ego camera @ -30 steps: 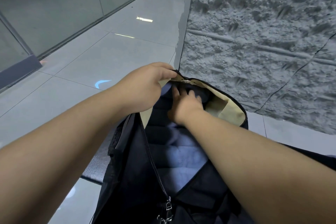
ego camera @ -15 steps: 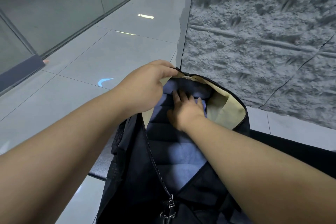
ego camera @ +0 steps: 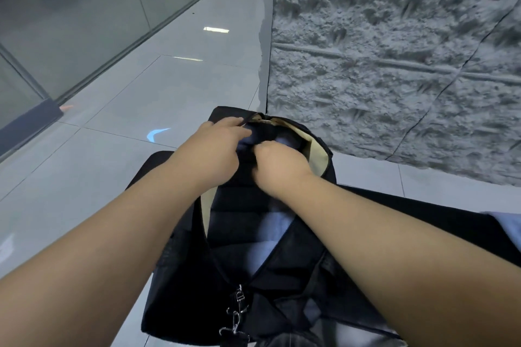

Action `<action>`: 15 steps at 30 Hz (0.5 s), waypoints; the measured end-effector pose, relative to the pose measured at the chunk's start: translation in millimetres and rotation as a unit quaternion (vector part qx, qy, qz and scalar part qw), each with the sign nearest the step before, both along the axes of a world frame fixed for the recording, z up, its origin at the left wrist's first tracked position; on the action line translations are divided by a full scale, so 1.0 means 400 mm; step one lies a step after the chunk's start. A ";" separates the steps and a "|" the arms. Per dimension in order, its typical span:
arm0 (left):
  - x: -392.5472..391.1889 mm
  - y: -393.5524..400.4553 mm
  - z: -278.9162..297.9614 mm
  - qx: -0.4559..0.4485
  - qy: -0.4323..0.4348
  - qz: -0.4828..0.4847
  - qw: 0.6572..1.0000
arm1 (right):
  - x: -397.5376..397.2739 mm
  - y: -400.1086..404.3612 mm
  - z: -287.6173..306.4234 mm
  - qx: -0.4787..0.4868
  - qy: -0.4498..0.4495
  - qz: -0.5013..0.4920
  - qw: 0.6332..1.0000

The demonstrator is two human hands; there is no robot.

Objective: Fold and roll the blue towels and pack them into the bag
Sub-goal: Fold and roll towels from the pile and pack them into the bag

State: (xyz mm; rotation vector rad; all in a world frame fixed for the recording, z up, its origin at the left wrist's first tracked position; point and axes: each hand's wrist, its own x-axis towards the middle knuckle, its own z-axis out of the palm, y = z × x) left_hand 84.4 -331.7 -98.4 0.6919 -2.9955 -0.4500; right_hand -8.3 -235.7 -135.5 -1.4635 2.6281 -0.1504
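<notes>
The left hand [ego camera: 218, 146] is seen at the far end of the bag [ego camera: 197, 276], its fingers curled over the dark rim of the opening, so that the fabric edge appears to be gripped; the fingertips themselves are lost in shadow. The right hand [ego camera: 277, 165] is set just beside it, almost touching, with fingers bent down into the opening onto a blue towel [ego camera: 284, 139]; whether the cloth is pinched or only pressed cannot be told, since the fingers are hidden behind the knuckles and slightly blurred. More blue towels [ego camera: 270, 236] are glimpsed deeper in the bag through the unzipped gap, partly covered by the right forearm and by dark ribbed fabric. A tan lining [ego camera: 317, 149] is exposed along the right side of the opening. Metal zipper pulls [ego camera: 236, 310] hang at the near end, and the bag is cut off by the lower edge. A pale blue cloth [ego camera: 506, 227] is cropped at the right border. The bag is laid on a dark surface [ego camera: 394, 203] above a tiled floor [ego camera: 141, 98], beside a rough grey wall [ego camera: 380, 51].
</notes>
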 end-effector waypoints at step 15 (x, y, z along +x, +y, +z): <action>0.031 0.261 0.006 -0.237 -0.038 0.085 0.967 | -0.005 0.319 0.050 -0.145 0.143 0.052 0.978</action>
